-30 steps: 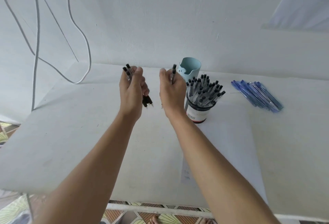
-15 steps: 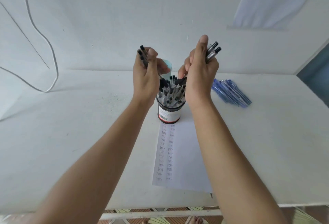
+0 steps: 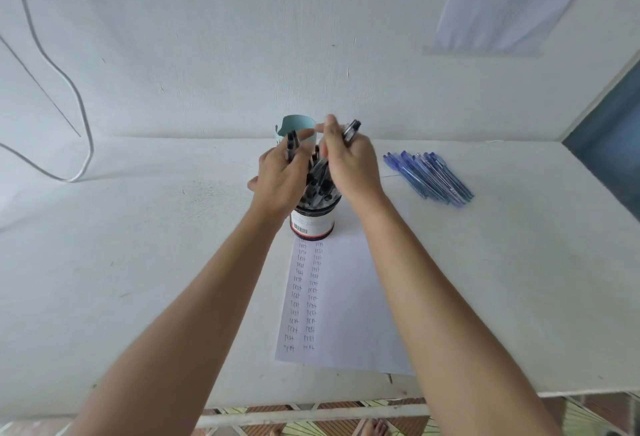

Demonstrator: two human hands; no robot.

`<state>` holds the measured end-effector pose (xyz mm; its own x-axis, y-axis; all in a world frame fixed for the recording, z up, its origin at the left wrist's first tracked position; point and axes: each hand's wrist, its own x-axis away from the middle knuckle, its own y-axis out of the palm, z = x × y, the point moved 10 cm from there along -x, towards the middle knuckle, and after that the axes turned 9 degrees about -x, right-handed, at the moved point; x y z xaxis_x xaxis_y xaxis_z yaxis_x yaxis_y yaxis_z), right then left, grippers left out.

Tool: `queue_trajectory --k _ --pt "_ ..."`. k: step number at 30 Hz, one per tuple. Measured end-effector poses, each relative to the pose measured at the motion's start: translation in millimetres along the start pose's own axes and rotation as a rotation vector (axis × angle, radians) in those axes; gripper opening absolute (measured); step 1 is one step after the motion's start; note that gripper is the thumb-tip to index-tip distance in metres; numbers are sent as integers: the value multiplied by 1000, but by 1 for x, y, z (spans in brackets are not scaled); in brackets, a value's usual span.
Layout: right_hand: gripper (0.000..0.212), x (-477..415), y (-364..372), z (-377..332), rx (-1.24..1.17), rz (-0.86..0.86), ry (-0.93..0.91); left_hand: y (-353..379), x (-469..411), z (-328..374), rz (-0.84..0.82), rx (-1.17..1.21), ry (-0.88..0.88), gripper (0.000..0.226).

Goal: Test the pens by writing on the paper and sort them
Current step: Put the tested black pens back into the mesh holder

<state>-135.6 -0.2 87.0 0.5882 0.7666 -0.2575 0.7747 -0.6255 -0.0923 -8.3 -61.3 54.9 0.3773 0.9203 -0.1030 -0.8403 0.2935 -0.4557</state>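
Gripping a few black pens [image 3: 291, 143] in the left hand [image 3: 277, 181] and a few more in the right hand [image 3: 351, 167], both right over the packed cup [image 3: 313, 224] at 12 o'clock of the paper [image 3: 349, 300]. Could easily tip that top-heavy cup reaching in like this, or drop a pen toward the blue pens [image 3: 431, 177] at 2 o'clock and muddle the sort.

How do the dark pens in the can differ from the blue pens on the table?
Colour: the dark pens have black ends; the blue pens are blue. Pose: the dark pens stand bunched in the can; the blue pens lie flat, side by side, on the table. Handling: the left hand and right hand each grip a few dark pens; the blue pens lie untouched. Shared: both are groups of slim pens.
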Motion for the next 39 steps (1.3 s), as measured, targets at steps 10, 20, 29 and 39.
queue_trajectory --k 10,20,29,39 --pt "51 8 23 8 580 -203 -5 -15 9 -1 73 443 94 28" --pt "87 13 16 37 101 -346 229 -12 10 16 -48 246 299 95" --pt "115 38 8 49 -345 -359 195 4 18 18 -137 -41 498 147" --pt "74 54 21 113 -62 -519 283 11 5 -22 -112 16 206 94"
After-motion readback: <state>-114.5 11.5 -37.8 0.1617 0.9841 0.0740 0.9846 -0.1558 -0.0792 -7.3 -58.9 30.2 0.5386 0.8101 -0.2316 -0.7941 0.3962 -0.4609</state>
